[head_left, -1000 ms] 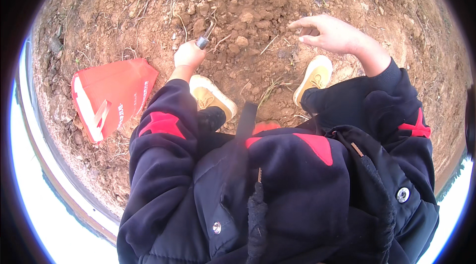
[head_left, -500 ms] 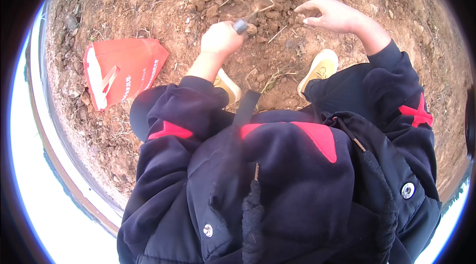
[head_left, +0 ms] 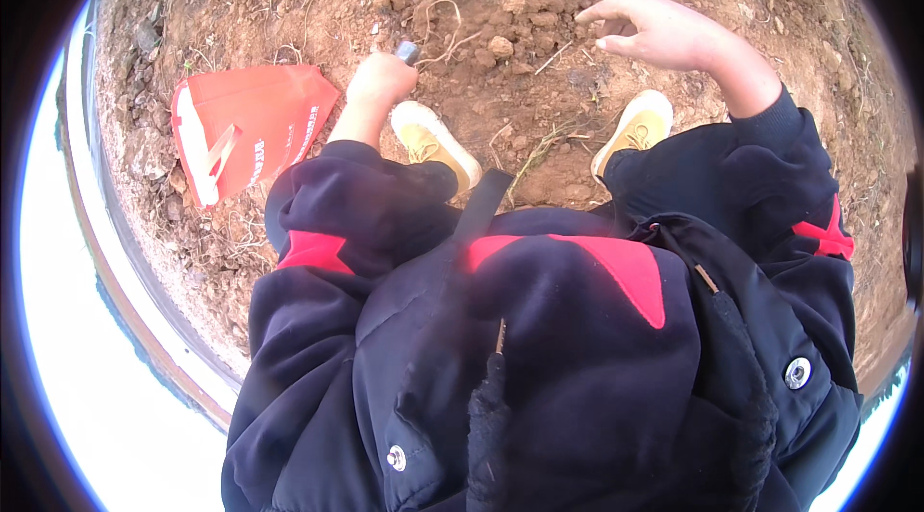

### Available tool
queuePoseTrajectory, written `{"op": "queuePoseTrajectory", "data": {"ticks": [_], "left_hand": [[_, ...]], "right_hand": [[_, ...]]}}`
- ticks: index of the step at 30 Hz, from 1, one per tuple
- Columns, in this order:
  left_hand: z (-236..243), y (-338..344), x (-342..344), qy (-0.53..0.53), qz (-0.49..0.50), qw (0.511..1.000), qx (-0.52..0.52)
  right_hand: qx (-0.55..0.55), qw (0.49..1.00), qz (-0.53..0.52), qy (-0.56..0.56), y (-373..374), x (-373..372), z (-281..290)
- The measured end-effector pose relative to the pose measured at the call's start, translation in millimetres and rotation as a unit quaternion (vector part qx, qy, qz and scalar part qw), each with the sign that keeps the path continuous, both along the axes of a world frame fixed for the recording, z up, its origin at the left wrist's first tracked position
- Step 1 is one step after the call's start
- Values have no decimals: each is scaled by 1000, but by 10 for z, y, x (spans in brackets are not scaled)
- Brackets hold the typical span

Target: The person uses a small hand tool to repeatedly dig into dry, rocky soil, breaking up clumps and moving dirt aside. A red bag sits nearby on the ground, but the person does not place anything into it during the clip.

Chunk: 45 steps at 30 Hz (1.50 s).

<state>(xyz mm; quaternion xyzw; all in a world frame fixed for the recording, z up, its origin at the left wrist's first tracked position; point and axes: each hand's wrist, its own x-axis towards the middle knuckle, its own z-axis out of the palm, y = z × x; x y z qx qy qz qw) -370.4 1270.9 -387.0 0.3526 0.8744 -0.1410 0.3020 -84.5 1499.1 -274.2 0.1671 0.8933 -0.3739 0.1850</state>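
Observation:
My left hand (head_left: 382, 81) is closed in a fist around a tool, of which only a short grey cylindrical end (head_left: 407, 52) shows; the rest is hidden by the fingers and its kind cannot be made out. It hovers over the soil by my left shoe (head_left: 433, 141). Off to the right, my right hand (head_left: 659, 31) hangs above the ground, index finger stretched out, thumb apart and nothing visible in it. Between the hands lies loose brown soil with clods, among them a pale lump (head_left: 500, 46). A thin curved root (head_left: 450, 52) sticks out near the tool end.
A red-orange bag (head_left: 255, 122) with a white inside lies on the ground at the left. My right shoe (head_left: 635, 132) stands on the soil below my right hand. Dry grass stalks (head_left: 539, 151) lie between the shoes, with more roots and stones farther off.
My left hand has moved left with the tool, away from the loose soil, uncovering more of the left shoe. My right hand has hardly moved.

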Motion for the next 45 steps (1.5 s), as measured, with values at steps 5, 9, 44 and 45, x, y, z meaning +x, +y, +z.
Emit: {"op": "queuePoseTrajectory", "data": {"ticks": [5, 9, 44, 45], "left_hand": [[-393, -35, 136, -3, 81, 997, 0], [-674, -234, 49, 12, 109, 994, 20], [-402, -32, 230, 49, 45, 996, 54], [-342, -20, 257, 56, 44, 996, 59]], "right_hand": [[-40, 999, -12, 11, -39, -14, 10], [-84, 996, -23, -7, -41, 2, 21], [-22, 1000, 14, 16, -191, 371, 280], [-37, 999, 11, 33, -190, 387, 295]]}}
